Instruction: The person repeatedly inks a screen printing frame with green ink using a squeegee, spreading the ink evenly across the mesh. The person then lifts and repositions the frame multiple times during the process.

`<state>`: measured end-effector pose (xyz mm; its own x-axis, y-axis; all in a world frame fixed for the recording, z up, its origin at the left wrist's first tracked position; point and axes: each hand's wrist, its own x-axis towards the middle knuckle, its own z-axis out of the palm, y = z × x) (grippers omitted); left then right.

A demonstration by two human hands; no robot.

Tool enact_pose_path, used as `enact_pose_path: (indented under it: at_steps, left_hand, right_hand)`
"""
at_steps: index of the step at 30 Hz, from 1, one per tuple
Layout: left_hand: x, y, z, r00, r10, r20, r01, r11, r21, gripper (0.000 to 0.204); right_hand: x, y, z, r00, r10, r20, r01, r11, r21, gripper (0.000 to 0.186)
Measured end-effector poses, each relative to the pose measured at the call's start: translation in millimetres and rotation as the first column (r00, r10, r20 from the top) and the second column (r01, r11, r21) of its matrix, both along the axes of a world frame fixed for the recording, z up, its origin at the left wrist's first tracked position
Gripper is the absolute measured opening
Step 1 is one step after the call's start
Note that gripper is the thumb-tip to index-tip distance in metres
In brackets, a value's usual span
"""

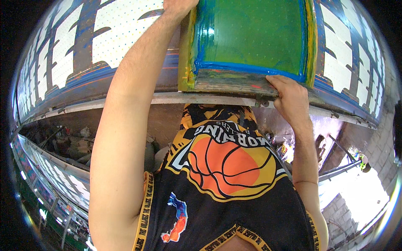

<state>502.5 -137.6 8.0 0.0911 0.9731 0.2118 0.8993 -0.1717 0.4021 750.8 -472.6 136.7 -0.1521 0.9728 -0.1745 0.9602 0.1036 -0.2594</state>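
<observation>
The screen frame (pixel 251 37) lies on the long printing table (pixel 104 37), at the table's near edge and toward the right of the view. The left hand (pixel 178 7) rests on the frame's far left side; the right hand (pixel 291 98) grips its near right corner. A metal rail (pixel 167 99) runs left to right along the table's near edge, just below the frame. Printed fabric (pixel 125 25) covers the table left and right of the frame. A second table (pixel 54 175) lies near left, lower down.
</observation>
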Motion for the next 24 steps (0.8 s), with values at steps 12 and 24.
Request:
enact_pose_path:
  at_steps: [12,24]
  left_hand:
    - [-2.7,2.3,0.7,0.996,-0.075,0.046,0.075,0.997,-0.005,0.038]
    - [-6.0,10.0,2.1,0.989,0.067,0.130,-0.041,0.980,-0.195,0.058]
  right_hand:
    - [8.1,12.6,-32.5,0.997,0.035,0.064,-0.039,0.998,0.053,0.055]
    - [39.8,142.7,-56.2,0.985,-0.044,0.168,0.017,0.987,0.161,0.040]
